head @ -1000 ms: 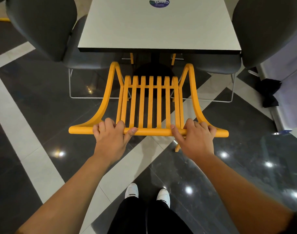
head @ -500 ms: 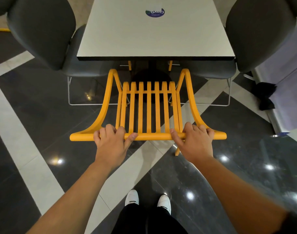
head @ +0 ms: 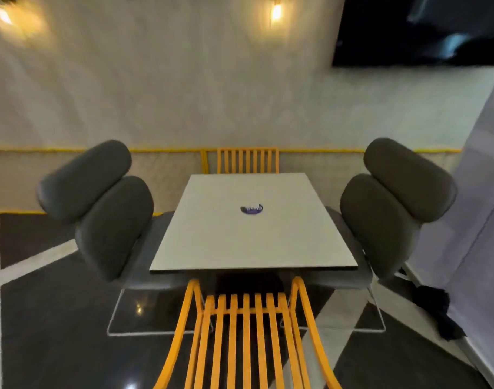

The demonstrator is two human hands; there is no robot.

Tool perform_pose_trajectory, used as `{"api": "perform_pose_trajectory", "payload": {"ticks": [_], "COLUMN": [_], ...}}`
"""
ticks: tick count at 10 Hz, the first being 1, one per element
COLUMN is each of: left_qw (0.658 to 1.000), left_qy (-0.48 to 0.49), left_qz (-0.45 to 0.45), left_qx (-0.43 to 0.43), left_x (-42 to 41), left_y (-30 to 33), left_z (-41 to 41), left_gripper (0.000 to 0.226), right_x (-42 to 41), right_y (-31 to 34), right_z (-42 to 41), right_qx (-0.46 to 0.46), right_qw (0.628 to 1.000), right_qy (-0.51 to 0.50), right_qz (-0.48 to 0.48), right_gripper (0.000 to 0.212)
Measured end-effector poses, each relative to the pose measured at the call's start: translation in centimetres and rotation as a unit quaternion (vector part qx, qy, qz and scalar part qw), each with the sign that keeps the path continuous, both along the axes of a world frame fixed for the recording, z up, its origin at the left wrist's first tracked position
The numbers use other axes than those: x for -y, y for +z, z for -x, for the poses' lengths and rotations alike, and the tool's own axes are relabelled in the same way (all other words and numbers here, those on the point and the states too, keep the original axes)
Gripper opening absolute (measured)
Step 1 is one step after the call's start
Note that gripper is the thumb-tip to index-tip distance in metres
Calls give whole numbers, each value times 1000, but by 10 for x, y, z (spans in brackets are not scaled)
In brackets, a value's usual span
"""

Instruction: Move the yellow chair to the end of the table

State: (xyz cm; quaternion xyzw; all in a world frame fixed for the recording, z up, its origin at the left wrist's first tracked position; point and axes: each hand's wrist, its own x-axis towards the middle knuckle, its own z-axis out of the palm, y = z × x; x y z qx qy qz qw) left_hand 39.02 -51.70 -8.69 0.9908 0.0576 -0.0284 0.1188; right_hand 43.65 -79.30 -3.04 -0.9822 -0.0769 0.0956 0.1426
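The yellow chair (head: 247,341) is at the near end of the table (head: 251,226). Its back is made of thin yellow slats, and they run from the bottom edge of the picture up toward the table's near edge. The front part of the chair goes under the table edge, where it is dark. The very top of the chair back is cut off by the bottom of the picture.

The hands are out of the picture, so I cannot tell if they are open or closed, or if they hold the chair.

The table is white with a dark rim. A small blue sticker (head: 251,209) is on top of it, near the middle.

Two gray chairs (head: 113,220) stand on the left side of the table, one behind the other. Two more gray chairs (head: 380,217) stand on the right side. Their backs are round and soft looking.

Another yellow chair (head: 247,160) stands at the far end of the table, by the pale wall (head: 184,94). Two warm lamps (head: 276,11) glow high on that wall. The floor (head: 57,318) is shiny and dark with pale stripes. A dark cloth (head: 442,315) lies on the floor at the right. The picture is a bit blurry.
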Motion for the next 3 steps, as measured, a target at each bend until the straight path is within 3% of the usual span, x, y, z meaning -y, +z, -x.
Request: {"api": "perform_pose_trajectory", "payload": {"ticks": [1,2,3], "left_qw": [993,980,971], "left_qy": [-6,-17,4], "left_qz": [-56,4,23], "left_qx": [103,197,239], "left_x": [-6,-24,-44], "left_y": [-28,91,167], "left_z": [-62,-138,-142], "left_gripper": [80,80,80], "right_x": [-13,-52,-65], "right_y": [-25,83,175], "right_z": [-47,-119,-140], "right_qx": [144,168,140], "right_qw": [986,983,988], "right_qy": [66,62,71], "right_qz": [49,45,11], "right_gripper": [72,73,74]}}
